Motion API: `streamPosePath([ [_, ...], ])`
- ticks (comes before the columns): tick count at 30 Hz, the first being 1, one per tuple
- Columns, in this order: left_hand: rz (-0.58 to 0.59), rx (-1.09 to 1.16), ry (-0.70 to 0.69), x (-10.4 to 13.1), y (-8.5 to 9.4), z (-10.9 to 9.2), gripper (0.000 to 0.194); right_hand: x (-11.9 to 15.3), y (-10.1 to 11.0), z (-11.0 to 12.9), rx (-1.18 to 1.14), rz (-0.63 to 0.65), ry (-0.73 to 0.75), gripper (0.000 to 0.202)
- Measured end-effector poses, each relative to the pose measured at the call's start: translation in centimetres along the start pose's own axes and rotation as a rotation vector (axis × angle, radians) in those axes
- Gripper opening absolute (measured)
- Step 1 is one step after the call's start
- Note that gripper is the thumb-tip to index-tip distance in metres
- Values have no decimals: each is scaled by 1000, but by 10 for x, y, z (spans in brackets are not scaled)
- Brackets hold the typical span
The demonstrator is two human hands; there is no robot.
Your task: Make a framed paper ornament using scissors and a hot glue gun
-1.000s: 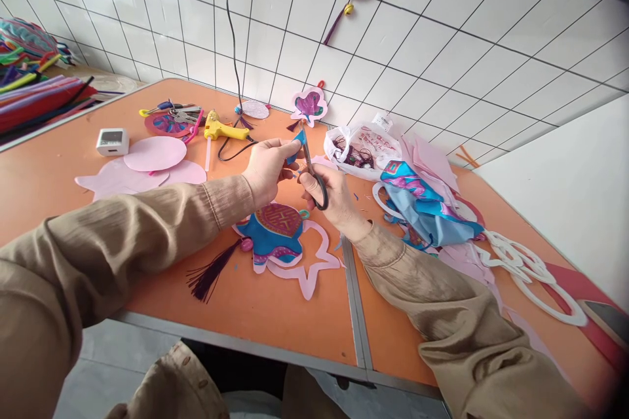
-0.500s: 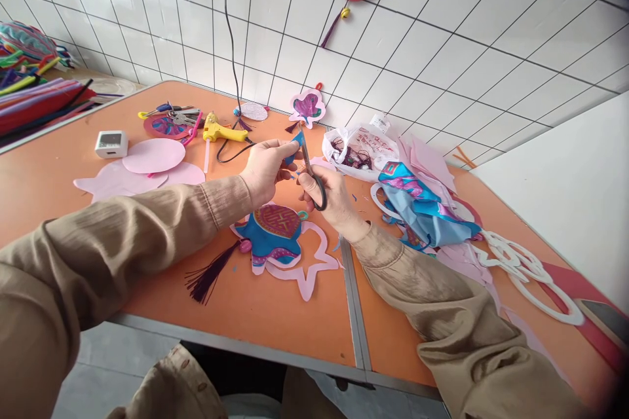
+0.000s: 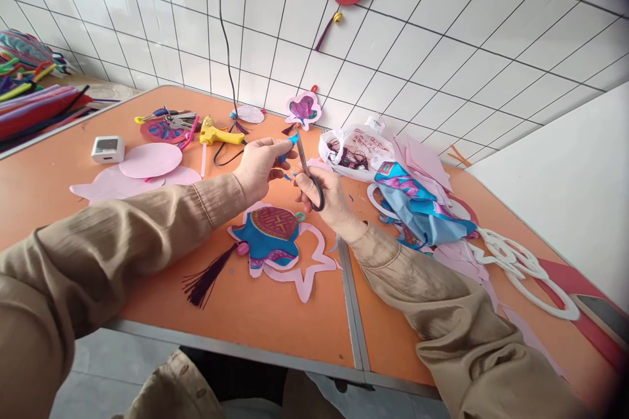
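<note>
In the head view, the left hand [image 3: 258, 170] is nearly closed, pinching blue fabric [image 3: 293, 139] between thumb and fingers, probably so its free edge stays exposed to the blades. The right hand [image 3: 334, 200] curls round the handles of the scissors [image 3: 301, 154], likely for blade control. Both are beyond the tasselled ornament [image 3: 272, 239], which lies on the worktop [image 3: 221, 314]. Beyond and right of that ornament, a plastic bag [image 3: 378, 150] bears red writing, too small to read.
</note>
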State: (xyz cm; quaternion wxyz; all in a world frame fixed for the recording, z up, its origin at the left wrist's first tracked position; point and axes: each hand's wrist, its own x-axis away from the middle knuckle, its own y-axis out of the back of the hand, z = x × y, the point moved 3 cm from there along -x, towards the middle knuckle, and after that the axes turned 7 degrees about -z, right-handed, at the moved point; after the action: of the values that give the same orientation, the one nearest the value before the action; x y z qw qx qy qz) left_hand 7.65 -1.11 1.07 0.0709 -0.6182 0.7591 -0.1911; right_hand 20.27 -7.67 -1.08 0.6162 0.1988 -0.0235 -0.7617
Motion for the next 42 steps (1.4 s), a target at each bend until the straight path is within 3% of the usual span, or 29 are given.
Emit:
streamPosePath([
  [12,57,-63,65,-13,3,-7,26,0,2,4,38,-40,-11,60],
  [20,26,-43,24,-21,7,-12,26,1,1,4,-5,-36,-32,59],
  [27,48,35,-18,-25,9,-18,9,0,0,3,2,-37,-37,60],
  [34,32,38,-53,-23,9,-20,17,-1,1,-2,-47,-8,20,55],
  [39,169,-51,-25,-21,5,-14,18,-9,9,3,-46,-144,102,46],
  [42,232,-111,-23,-18,3,-11,19,-14,15,5,-88,-253,121,52],
])
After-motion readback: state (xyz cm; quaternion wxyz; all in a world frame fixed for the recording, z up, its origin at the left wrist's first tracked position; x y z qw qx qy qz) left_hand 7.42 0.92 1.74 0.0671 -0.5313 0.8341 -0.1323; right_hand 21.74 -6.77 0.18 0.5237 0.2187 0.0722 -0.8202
